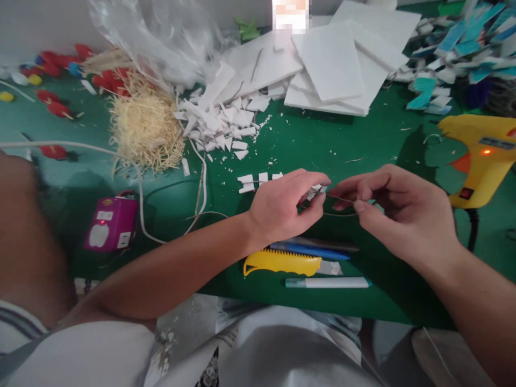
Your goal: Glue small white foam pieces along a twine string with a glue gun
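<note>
Near the middle of the table, my left hand (288, 203) is closed, thumb and fingers pinching a small white foam piece (315, 192). Just right of it, my right hand (399, 207) grips a thin wire or thread (342, 198) between thumb and fingers. The thin strand runs toward the foam piece, but whether it passes through cannot be made out. Past my left hand lie small notched white foam pieces (245, 184) in a row, seemingly joined by a thin line. A yellow utility knife (288, 263), a blue pen (310, 250) and a white-and-teal pen (332, 282) lie below my hands.
A yellow glue gun (479, 156), its light lit, lies at right. White foam sheets (330, 59), foam scraps (221, 123), straw-like shreds (147, 126) and a plastic bag (161, 37) fill the back. A purple power adapter (110, 223) and white cable (141, 199) sit left, near another person's arm (30, 226).
</note>
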Motion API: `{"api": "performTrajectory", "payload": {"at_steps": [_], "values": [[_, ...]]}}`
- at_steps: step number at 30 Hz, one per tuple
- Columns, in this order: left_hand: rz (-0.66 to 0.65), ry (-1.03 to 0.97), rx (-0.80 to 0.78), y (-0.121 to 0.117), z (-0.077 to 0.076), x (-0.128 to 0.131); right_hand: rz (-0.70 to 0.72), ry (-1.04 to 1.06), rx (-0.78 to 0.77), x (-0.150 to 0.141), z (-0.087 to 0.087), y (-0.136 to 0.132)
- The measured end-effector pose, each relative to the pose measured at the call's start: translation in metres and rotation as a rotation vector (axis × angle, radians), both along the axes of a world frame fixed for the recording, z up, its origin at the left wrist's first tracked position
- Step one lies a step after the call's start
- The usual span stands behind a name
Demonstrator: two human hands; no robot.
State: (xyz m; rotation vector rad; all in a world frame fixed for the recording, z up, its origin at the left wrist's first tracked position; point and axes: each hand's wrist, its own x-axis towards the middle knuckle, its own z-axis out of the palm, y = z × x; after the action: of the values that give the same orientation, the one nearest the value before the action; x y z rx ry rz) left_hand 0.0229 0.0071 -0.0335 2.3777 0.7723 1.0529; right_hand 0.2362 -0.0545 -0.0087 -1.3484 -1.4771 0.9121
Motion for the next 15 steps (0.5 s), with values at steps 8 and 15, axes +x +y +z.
{"api": "performTrajectory", "payload": {"at_steps": [8, 15], "values": [[0.018, 0.004, -0.014, 0.001, 0.000, 0.000, 0.041, 0.182, -0.142, 0.000, 0.017, 0.007], [0.008, -0.022, -0.065, 0.001, -0.001, 0.000, 0.039, 0.290, -0.070, 0.000, 0.021, 0.008]]}}
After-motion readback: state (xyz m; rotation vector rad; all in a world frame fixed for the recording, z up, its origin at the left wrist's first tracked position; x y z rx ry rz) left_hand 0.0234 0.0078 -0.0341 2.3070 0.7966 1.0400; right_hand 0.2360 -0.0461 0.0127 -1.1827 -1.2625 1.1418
